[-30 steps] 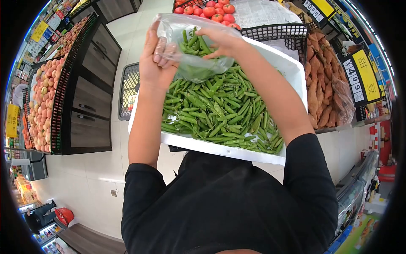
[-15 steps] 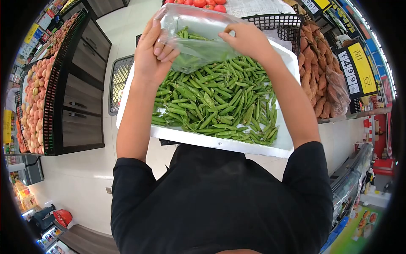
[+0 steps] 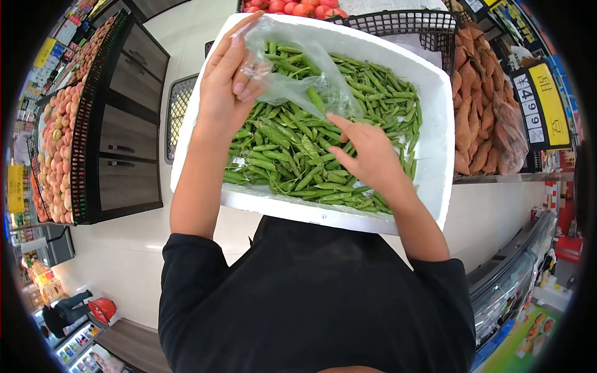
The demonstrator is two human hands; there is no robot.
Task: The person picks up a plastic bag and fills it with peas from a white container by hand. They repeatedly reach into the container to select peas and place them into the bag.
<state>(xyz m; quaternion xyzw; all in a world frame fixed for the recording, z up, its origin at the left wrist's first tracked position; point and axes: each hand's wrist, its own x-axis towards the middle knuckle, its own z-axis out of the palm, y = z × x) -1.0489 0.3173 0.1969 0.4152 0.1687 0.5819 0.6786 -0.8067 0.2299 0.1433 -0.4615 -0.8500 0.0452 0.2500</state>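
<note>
A white foam box (image 3: pixel 435 155) full of green pea pods (image 3: pixel 286 146) lies in front of me. Over its left part hangs a clear plastic bag (image 3: pixel 286 87) with some pods inside. My left hand (image 3: pixel 231 78) grips the bag's edge at the upper left, its index finger stretched upward. My right hand (image 3: pixel 367 149) is above the pods at the bag's lower right edge. Its index finger points at the bag rim, and the thumb stands apart from it with nothing held between them.
Behind the box are red tomatoes (image 3: pixel 303 9) and a black crate (image 3: pixel 410 23). Sweet potatoes (image 3: pixel 474 112) and a yellow price sign (image 3: pixel 547 99) are at the right. A peach stand (image 3: pixel 59 149) is at the left. A person (image 3: pixel 59 316) is far off, lower left.
My right hand has left the bag's upper right edge and moved down, its fingers spreading. The bag has collapsed and narrowed, uncovering pods behind it. My left hand still holds it.
</note>
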